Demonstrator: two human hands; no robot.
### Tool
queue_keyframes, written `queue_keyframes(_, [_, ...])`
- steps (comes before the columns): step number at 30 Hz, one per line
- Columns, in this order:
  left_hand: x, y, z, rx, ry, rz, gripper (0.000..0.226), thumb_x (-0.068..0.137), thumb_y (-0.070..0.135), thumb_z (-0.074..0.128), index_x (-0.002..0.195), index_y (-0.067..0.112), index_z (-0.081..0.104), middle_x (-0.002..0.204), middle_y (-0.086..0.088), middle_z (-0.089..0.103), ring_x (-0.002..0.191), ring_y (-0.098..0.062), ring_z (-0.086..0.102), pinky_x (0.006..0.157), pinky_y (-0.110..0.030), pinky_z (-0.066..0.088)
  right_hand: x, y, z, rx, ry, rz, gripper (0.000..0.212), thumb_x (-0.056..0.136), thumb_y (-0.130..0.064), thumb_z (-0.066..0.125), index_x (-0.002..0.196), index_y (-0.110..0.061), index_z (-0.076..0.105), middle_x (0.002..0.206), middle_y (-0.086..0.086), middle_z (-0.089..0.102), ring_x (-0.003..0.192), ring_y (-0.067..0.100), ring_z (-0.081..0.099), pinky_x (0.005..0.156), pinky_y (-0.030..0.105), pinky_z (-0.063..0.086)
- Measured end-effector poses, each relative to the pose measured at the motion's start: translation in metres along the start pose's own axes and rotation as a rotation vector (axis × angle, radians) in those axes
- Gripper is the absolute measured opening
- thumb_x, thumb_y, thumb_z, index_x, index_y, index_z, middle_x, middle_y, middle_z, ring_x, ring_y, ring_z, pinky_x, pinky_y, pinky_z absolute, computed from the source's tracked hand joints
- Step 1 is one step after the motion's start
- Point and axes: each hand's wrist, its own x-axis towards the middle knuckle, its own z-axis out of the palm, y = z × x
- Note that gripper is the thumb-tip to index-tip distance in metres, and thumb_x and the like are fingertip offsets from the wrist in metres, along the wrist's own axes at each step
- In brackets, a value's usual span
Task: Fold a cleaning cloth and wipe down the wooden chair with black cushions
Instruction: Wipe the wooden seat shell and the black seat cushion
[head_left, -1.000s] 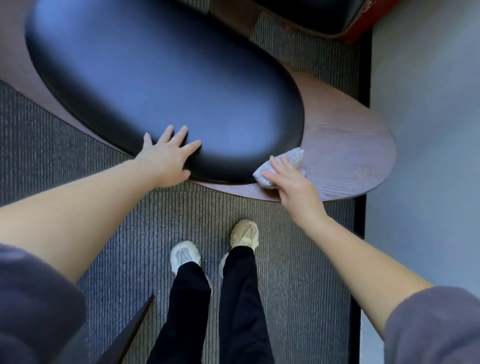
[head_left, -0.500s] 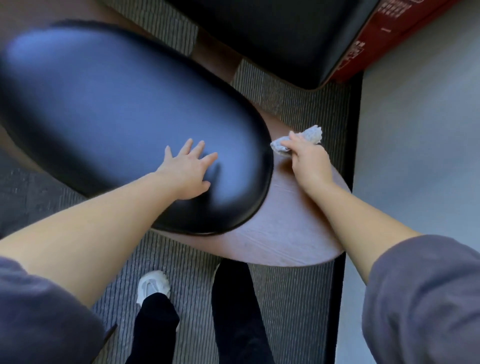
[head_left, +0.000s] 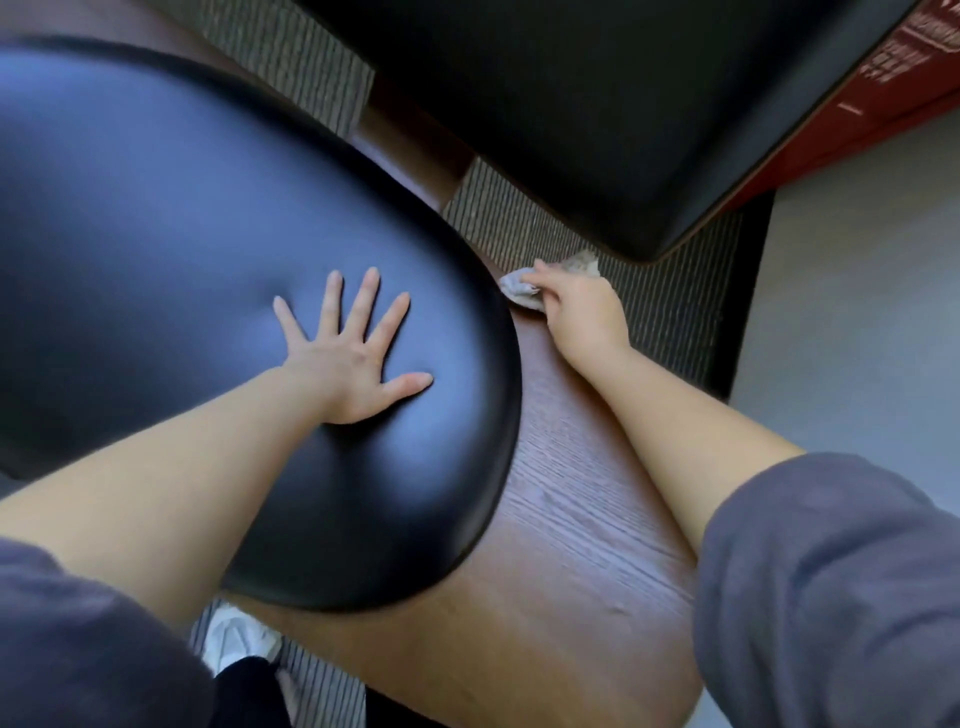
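Wooden chair (head_left: 571, 519) is seen from above, and its black cushion (head_left: 156, 234) fills everything under and to the left of the left grip (head_left: 345, 364). That grip is laid flat on the cushion, fingers straight and spread, nothing held, and the padding is dented beneath the palm. Down below its forearm, a white shoe (head_left: 234, 639) is glimpsed on the striped carpet (head_left: 670, 312).

Between the two grips, bare wood grain is shown, just right of the cushion's edge.

Over to the right grip (head_left: 582, 312): it is curled around the cleaning cloth (head_left: 517, 288), which is bunched under the fingers and held against the wood just beside the cushion's rim. Beyond this grip a second black cushion (head_left: 597, 104) is seen, apart from the cloth. Off to the grip's right, grey floor (head_left: 857, 312) is visible.
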Motion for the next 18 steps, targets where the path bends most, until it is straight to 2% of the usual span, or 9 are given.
queue_keyframes(3, [0.01,-0.001,-0.005,0.007,-0.055,-0.025,0.102,0.071,0.091,0.013,0.145,0.038,-0.031,0.15,0.002,-0.046,0.139,-0.031,-0.04,0.105,-0.077,-0.009,0.011,-0.001,0.008,0.001,-0.073,-0.032,0.034,0.094,-0.01,0.051,0.118,-0.025,0.071,0.136,-0.004,0.059,0.127,0.017,0.053,0.104,0.026,0.038])
queue_keyframes(6, [0.016,-0.002,-0.009,0.023,-0.103,-0.038,0.107,0.07,0.092,0.019,0.143,0.037,-0.035,0.146,0.0,-0.051,0.136,-0.031,-0.044,0.104,-0.077,-0.011,0.022,0.001,0.014,0.045,-0.103,-0.063,0.032,0.094,-0.009,0.056,0.121,-0.02,0.069,0.137,0.001,0.059,0.128,0.017,0.052,0.105,0.017,0.031])
queue_keyframes(8, [0.018,-0.002,-0.009,0.028,-0.116,-0.042,0.107,0.07,0.092,0.02,0.141,0.036,-0.037,0.141,0.001,-0.055,0.135,-0.032,-0.045,0.104,-0.077,-0.011,0.033,-0.002,0.019,0.087,-0.109,-0.083,0.031,0.094,-0.01,0.056,0.122,-0.017,0.069,0.135,0.005,0.06,0.126,0.02,0.054,0.107,0.021,0.033])
queue_keyframes(10, [0.018,-0.002,-0.009,0.035,-0.128,-0.043,0.106,0.069,0.092,0.019,0.135,0.036,-0.042,0.133,0.003,-0.058,0.135,-0.033,-0.045,0.104,-0.077,-0.011,0.047,-0.007,0.023,0.135,-0.113,-0.107,0.031,0.094,-0.009,0.054,0.12,-0.015,0.069,0.128,0.004,0.065,0.12,0.021,0.058,0.103,0.027,0.041])
queue_keyframes(11, [0.018,-0.002,-0.009,0.036,-0.134,-0.044,0.104,0.069,0.092,0.019,0.131,0.036,-0.043,0.131,0.003,-0.059,0.135,-0.033,-0.045,0.103,-0.077,-0.011,0.053,-0.011,0.024,0.166,-0.124,-0.11,0.032,0.093,-0.008,0.053,0.12,-0.016,0.069,0.124,0.002,0.067,0.117,0.019,0.06,0.1,0.025,0.043])
queue_keyframes(14, [0.019,-0.002,-0.008,0.031,-0.133,-0.044,0.101,0.069,0.092,0.019,0.125,0.038,-0.045,0.13,0.003,-0.059,0.134,-0.033,-0.046,0.103,-0.077,-0.012,0.067,-0.016,0.024,0.262,-0.188,-0.063,0.037,0.093,-0.005,0.051,0.121,-0.019,0.069,0.122,-0.004,0.068,0.112,0.001,0.056,0.092,0.002,0.036])
queue_keyframes(15, [0.019,-0.003,-0.008,0.031,-0.131,-0.046,0.101,0.068,0.092,0.019,0.124,0.038,-0.045,0.13,0.003,-0.059,0.134,-0.033,-0.046,0.103,-0.077,-0.012,0.067,-0.015,0.023,0.284,-0.202,-0.049,0.038,0.092,-0.003,0.051,0.122,-0.019,0.068,0.123,-0.004,0.067,0.112,-0.001,0.055,0.09,-0.003,0.033])
queue_keyframes(16, [0.019,-0.003,-0.008,0.031,-0.132,-0.048,0.101,0.068,0.092,0.019,0.124,0.038,-0.045,0.13,0.003,-0.059,0.134,-0.033,-0.046,0.103,-0.077,-0.012,0.064,-0.014,0.022,0.31,-0.212,-0.034,0.038,0.091,-0.003,0.051,0.122,-0.018,0.068,0.123,-0.004,0.067,0.113,-0.001,0.055,0.091,-0.002,0.032])
queue_keyframes(18, [0.018,-0.002,-0.008,0.034,-0.132,-0.051,0.101,0.067,0.093,0.019,0.125,0.038,-0.045,0.131,0.003,-0.059,0.135,-0.033,-0.045,0.103,-0.077,-0.012,0.048,-0.007,0.019,0.344,-0.204,-0.019,0.036,0.09,-0.003,0.054,0.12,-0.015,0.069,0.122,-0.001,0.068,0.116,0.009,0.059,0.098,0.009,0.037])
